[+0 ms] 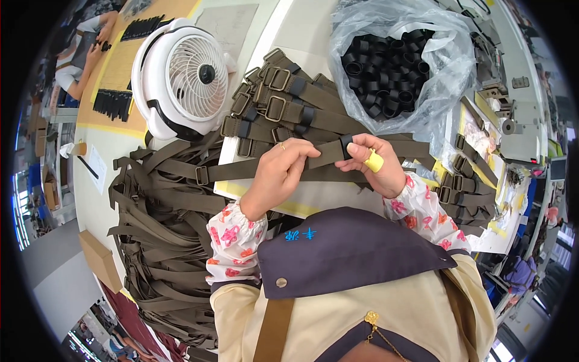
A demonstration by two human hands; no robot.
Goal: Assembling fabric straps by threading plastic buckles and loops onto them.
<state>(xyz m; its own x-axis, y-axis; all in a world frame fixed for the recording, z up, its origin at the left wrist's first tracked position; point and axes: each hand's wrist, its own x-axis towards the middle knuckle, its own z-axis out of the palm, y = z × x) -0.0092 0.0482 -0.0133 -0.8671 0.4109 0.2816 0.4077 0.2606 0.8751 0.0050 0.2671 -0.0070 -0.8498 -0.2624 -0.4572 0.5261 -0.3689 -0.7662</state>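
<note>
My left hand (278, 171) pinches an olive-brown webbing strap (322, 154) near its end, a ring on one finger. My right hand (374, 166), with a yellow guard on the thumb, holds a small black loop (345, 145) on the same strap's end. The strap runs left to a metal buckle (202, 175). Both hands hover over a white table (313, 199), in front of a stack of finished straps with buckles and black loops (283, 102).
A clear plastic bag of black loops (392, 60) sits behind my right hand. A white desk fan (184, 75) stands at the left. A heap of loose brown straps (163, 241) hangs at my left; more buckled straps (461, 193) lie right. Another person (81, 54) works far left.
</note>
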